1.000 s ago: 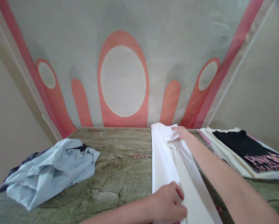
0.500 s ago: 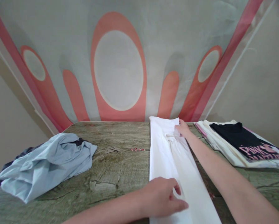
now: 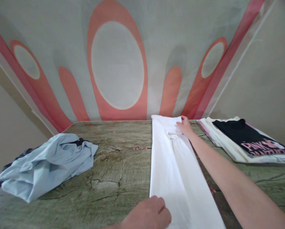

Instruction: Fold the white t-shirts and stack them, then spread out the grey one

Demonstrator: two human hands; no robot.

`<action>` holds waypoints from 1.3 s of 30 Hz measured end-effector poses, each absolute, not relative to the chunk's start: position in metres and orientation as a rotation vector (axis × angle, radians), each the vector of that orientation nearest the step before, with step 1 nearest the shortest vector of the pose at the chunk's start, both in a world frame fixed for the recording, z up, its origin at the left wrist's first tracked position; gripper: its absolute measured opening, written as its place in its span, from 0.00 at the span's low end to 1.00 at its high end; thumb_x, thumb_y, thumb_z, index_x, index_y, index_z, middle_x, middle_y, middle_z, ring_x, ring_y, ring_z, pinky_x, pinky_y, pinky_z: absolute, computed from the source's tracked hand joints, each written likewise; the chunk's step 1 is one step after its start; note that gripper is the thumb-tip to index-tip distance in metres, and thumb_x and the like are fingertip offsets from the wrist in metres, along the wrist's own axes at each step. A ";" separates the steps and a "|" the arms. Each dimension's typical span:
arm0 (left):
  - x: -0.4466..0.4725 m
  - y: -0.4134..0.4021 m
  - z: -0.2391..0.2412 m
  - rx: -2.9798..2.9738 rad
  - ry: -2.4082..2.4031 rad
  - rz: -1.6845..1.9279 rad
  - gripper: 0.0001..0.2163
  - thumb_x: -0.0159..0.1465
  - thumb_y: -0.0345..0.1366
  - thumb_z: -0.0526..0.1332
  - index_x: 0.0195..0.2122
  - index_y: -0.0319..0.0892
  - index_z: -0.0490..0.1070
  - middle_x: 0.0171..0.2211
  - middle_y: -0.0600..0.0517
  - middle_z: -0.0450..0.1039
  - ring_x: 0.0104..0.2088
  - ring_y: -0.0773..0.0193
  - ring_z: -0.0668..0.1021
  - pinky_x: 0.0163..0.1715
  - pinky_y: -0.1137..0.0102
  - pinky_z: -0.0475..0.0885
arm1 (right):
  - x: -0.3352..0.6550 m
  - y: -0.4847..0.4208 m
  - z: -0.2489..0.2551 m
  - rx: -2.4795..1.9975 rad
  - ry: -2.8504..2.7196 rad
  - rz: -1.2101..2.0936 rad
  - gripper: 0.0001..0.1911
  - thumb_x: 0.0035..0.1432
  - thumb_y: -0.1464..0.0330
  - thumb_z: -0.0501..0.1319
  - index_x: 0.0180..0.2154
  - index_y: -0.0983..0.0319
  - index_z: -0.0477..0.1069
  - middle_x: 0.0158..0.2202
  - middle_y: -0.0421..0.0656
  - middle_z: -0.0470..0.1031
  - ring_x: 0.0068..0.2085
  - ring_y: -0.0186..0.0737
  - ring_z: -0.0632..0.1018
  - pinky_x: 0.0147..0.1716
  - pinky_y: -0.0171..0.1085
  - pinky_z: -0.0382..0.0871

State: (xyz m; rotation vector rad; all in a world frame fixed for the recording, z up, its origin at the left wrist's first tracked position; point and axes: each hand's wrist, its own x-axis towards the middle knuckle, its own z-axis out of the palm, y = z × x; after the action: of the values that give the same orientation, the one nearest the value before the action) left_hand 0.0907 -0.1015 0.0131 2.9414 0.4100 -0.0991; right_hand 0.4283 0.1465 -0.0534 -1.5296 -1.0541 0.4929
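A white garment (image 3: 176, 165), folded into a long narrow strip, lies on the wood-grain table (image 3: 114, 165) and runs from the near edge to the far edge. My right hand (image 3: 184, 126) reaches to its far end and pinches the cloth at the far right corner. My left hand (image 3: 149, 215) rests at the strip's near left edge, fingers curled against the cloth.
A crumpled light blue garment (image 3: 47, 165) lies at the table's left, over something dark. A stack of folded clothes (image 3: 242, 143) with a black printed shirt on top sits at the right. A grey and pink patterned cloth (image 3: 118, 63) hangs behind the table.
My left hand has slid toward me along the strip's near end. My right hand has flattened the bunched far end. The view has tilted upward a little.
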 end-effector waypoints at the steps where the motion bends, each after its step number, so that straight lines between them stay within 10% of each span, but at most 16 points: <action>1: 0.090 -0.102 0.017 2.927 0.425 -0.101 0.09 0.59 0.35 0.60 0.26 0.41 0.60 0.28 0.52 0.65 0.29 0.65 0.67 0.26 0.72 0.59 | 0.429 0.146 -0.055 -1.543 -1.087 0.444 0.31 0.45 0.73 0.58 0.53 0.63 0.56 0.50 0.49 0.68 0.48 0.42 0.71 0.50 0.42 0.62; 27: 0.083 -0.054 0.003 2.734 0.715 0.149 0.10 0.52 0.34 0.62 0.31 0.42 0.60 0.35 0.53 0.65 0.35 0.64 0.67 0.34 0.71 0.62 | 0.459 0.189 -0.063 -1.747 -1.165 0.372 0.38 0.38 0.66 0.67 0.52 0.64 0.58 0.45 0.51 0.70 0.41 0.45 0.73 0.43 0.43 0.67; 39: 0.072 -0.068 0.012 2.932 0.695 0.122 0.07 0.53 0.28 0.57 0.30 0.41 0.59 0.33 0.52 0.65 0.32 0.62 0.67 0.32 0.68 0.64 | 0.437 0.145 -0.059 -1.674 -1.355 0.169 0.17 0.51 0.64 0.53 0.43 0.62 0.66 0.39 0.47 0.72 0.39 0.45 0.72 0.42 0.43 0.63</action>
State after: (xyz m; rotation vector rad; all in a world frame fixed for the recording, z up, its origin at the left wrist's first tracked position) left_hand 0.0721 -0.0682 0.0124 2.9321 0.6950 0.1219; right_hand 0.4367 0.1453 -0.0589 -1.6739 -1.3547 0.1686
